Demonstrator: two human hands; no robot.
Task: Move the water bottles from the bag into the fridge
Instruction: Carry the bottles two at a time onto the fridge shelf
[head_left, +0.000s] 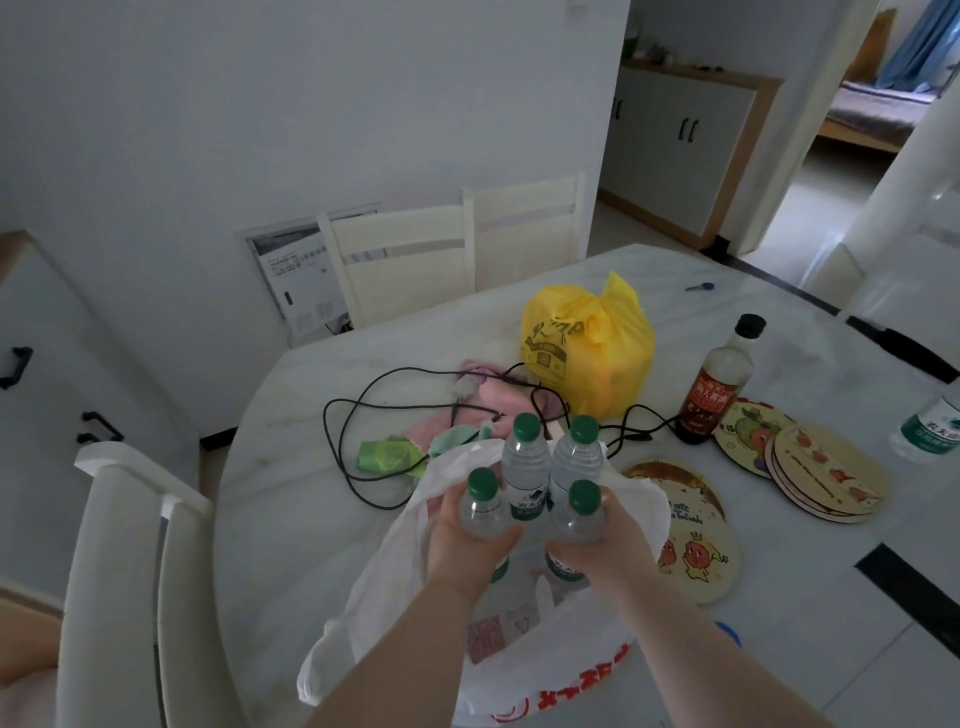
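A person is holding four green-capped water bottles (524, 467), labels reading 农夫山, just above a white plastic bag (363, 597) on the counter (291, 519). The fingers (505, 535) of the left hand (467, 543) and right hand (597, 558) are curling around two each. A fifth bottle (930, 426) is standing far right.

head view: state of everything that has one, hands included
water bottles, capped, held above the white bag
left hand, grips two bottles
right hand, grips two bottles
white bag, open
yellow bag, tied shut
sauce bottle, upright, capped
bottle at right edge, upright
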